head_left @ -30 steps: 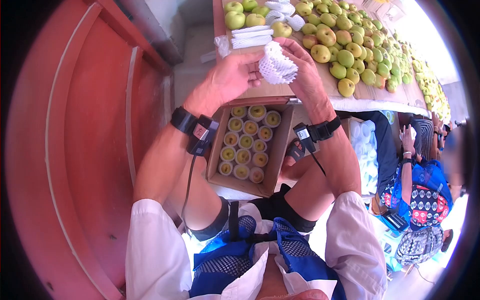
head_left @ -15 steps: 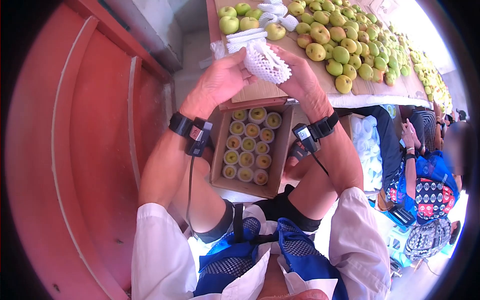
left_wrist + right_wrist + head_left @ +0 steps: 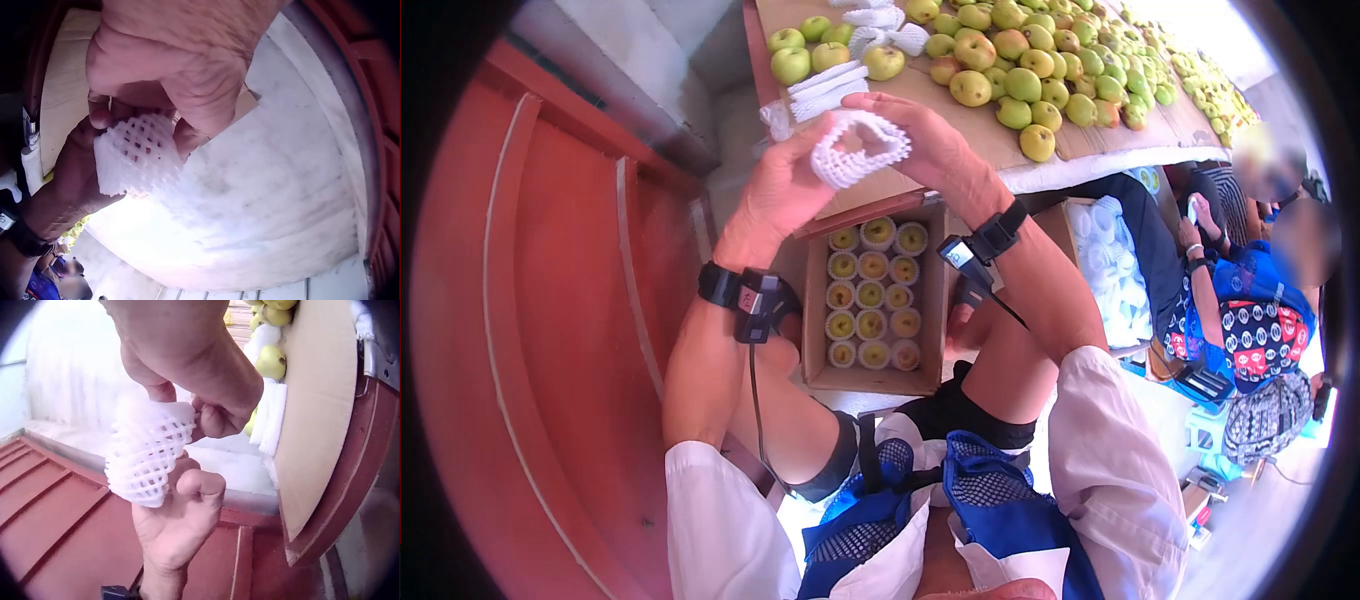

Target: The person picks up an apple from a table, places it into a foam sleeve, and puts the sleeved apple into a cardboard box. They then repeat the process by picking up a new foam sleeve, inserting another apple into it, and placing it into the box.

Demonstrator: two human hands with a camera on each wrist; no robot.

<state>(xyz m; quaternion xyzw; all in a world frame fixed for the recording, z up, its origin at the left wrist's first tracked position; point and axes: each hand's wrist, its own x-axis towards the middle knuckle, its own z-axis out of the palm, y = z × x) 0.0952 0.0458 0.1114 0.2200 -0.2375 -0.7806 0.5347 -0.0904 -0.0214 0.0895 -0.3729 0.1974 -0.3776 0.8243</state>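
Observation:
Both hands hold a white foam net sleeve [image 3: 855,150] over the near table edge, its mouth spread wide in the head view. The left hand [image 3: 788,185] pinches its left side, thumb up. From the other side the right hand [image 3: 935,145] grips it, fingers partly inside or behind it. In the left wrist view the mesh [image 3: 140,153] hangs between the two hands. The right wrist view shows the sleeve [image 3: 150,453] stretched, with no apple visible in it. Below stands a carton [image 3: 815,372] with rows of apples in foam sleeves.
Flattened sleeves [image 3: 828,92] and a few green apples [image 3: 790,66] lie on the table at left; a large apple pile [image 3: 1022,84] covers its right. A box of white foam sleeves [image 3: 1105,265] stands below at right. Another person [image 3: 1250,310] sits beyond; a red door [image 3: 550,330] is at left.
Both hands and the sleeve have shifted left and slightly down in the head view, and the sleeve's mouth now faces the camera, spread wider. The whole scene has also shifted left.

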